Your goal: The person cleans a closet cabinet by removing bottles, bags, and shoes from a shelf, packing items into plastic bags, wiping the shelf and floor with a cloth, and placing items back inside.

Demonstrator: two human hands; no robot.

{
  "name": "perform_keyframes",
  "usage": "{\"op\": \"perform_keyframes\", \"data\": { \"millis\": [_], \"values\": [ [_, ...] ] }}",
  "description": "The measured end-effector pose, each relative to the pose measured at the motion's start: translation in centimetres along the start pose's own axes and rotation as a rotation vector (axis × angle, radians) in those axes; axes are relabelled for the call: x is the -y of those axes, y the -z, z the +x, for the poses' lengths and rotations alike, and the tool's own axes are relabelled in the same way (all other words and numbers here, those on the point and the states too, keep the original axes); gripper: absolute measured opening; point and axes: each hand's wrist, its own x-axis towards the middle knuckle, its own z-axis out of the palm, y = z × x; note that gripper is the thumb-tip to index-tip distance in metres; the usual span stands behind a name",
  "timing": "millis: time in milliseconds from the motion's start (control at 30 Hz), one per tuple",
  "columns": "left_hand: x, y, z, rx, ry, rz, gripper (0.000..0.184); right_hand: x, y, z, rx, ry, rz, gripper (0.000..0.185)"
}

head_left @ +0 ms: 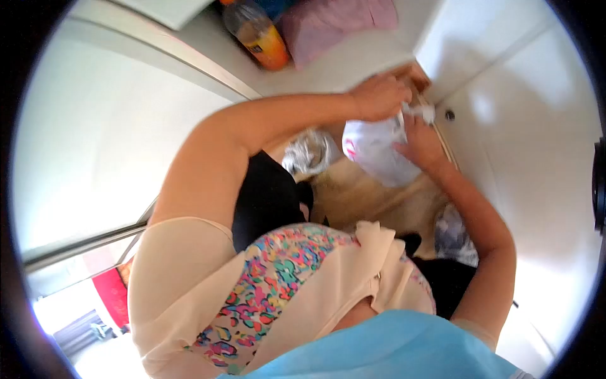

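Observation:
A white, partly see-through plastic bag (377, 148) with a small red mark hangs below my two hands near the wall corner. My left hand (382, 96) is at the top of the bag, with its fingers curled in at the bag's upper edge. Just to the right, my right hand (421, 142) grips the bag's side near its twisted white top (421, 112). The bag's contents cannot be made out. Behind the hands a brown wooden piece (413, 76) stands in the corner.
An orange-labelled bottle (257, 38) and a pink cloth (334, 25) lie on the surface beyond. Lower down are a whitish bag (309, 152) on the left and a grey-white bundle (452, 237) on the right. A pale wall (530, 145) runs along the right.

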Motion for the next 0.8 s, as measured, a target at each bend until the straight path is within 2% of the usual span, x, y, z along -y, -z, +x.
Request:
{"op": "perform_keyframes", "data": {
  "millis": [33, 67, 100, 167, 200, 233, 300, 333, 400, 433, 467, 533, 600, 633, 667, 700, 733, 767, 800],
  "values": [
    [0.2, 0.6, -0.2, -0.052, 0.016, -0.041, 0.020, -0.6, -0.9, 0.7, 0.113, -0.029, 0.008, 0.062],
    [0.7, 1.1, 0.4, 0.144, 0.061, -0.156, 0.023, -1.7, -1.6, 1.0, 0.246, -0.071, 0.021, 0.058],
    [1.2, 1.6, 0.7, 0.341, 0.102, -0.280, 0.027, -2.0, -1.0, 1.3, 0.240, -0.057, 0.013, 0.058],
    [-1.7, 6.7, -0.8, 1.065, 0.291, -0.947, 0.041, -2.4, 0.9, 1.5, 0.113, 0.012, 0.098, 0.042],
    [-3.2, 7.2, -1.6, 1.252, 0.177, -0.962, 0.046, -2.4, 2.2, 1.4, -0.022, 0.064, 0.230, 0.035],
    [-4.7, 7.4, -2.3, 1.437, 0.055, -0.968, 0.051, -2.1, 3.7, 2.1, -0.022, 0.068, 0.220, 0.035],
    [-7.0, 4.4, -4.1, 1.586, -0.094, -0.739, 0.057, -0.6, 6.7, 3.6, -0.180, -0.041, 0.405, 0.034],
    [-7.6, 3.1, -4.6, 1.574, -0.101, -0.741, 0.057, 0.9, 9.1, 4.2, -0.178, -0.038, 0.393, 0.034],
    [-8.1, 0.7, -5.1, 1.644, -0.001, -0.314, 0.076, 4.1, 14.0, 5.3, -0.294, -0.146, 0.661, 0.035],
    [-6.7, -1.5, -4.9, 1.641, -0.002, -0.314, 0.076, 4.7, 15.1, 6.3, -0.381, -0.059, 0.643, 0.035],
    [-4.1, -3.9, -4.4, 1.339, -0.052, -0.380, 0.072, 5.2, 16.0, 7.7, -0.464, 0.026, 0.623, 0.036],
    [-2.8, -0.9, -3.2, 0.795, 0.225, -0.426, 0.072, 5.8, 17.8, 11.4, -0.479, 0.050, 0.522, 0.043],
    [-1.6, 3.2, -1.8, 0.186, 0.781, -0.519, 0.073, 5.7, 17.9, 16.5, -0.670, 0.075, 0.670, 0.035],
    [0.7, 2.4, -1.0, -0.175, 1.017, -0.626, 0.072, 5.8, 18.4, 19.0, -0.654, 0.015, 0.687, 0.041],
    [3.6, 1.0, -0.1, -0.630, 1.013, -0.560, 0.071, 6.3, 18.2, 21.2, -0.678, -0.067, 0.623, 0.025],
    [7.1, 1.9, 0.4, -0.657, 0.995, -0.591, 0.071, 6.9, 19.0, 21.9, -0.680, 0.119, 0.599, 0.032],
    [10.5, 2.8, 0.9, -0.683, 0.976, -0.622, 0.080, 6.1, 17.7, 24.4, -0.930, 0.205, 0.388, 0.032],
    [12.6, 3.3, 1.6, -1.010, 1.000, -0.785, 0.081, 5.0, 16.1, 25.0, -1.048, 0.243, 0.278, 0.033],
    [14.9, 3.2, 2.3, -0.994, 0.996, -0.785, 0.081, 4.0, 14.5, 25.6, -1.172, 0.267, 0.161, 0.033]
  ]
}}
